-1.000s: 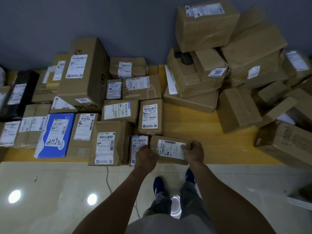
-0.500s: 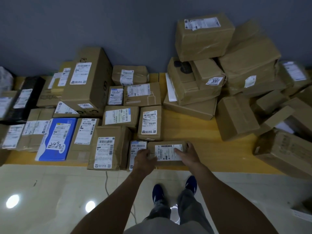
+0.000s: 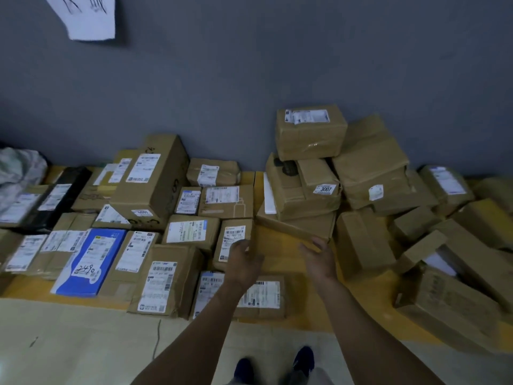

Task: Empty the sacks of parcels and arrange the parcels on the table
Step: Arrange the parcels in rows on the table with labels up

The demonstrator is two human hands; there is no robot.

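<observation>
My left hand (image 3: 244, 255) and right hand (image 3: 319, 258) hover open and empty; the flat box (image 3: 302, 227) lies ahead-right, nearest my right.

This looks like a parcel sorting room or courier depot. Dozens of brown cardboard parcels (image 3: 169, 279) with printed barcode labels (image 3: 158, 286) cover a low yellow table (image 3: 283, 248) against a bare grey wall (image 3: 249, 79), some in neat rows, others heaped up. A handwritten paper notice (image 3: 88, 16) hangs on the wall, above a pale tiled floor (image 3: 69, 343).
</observation>
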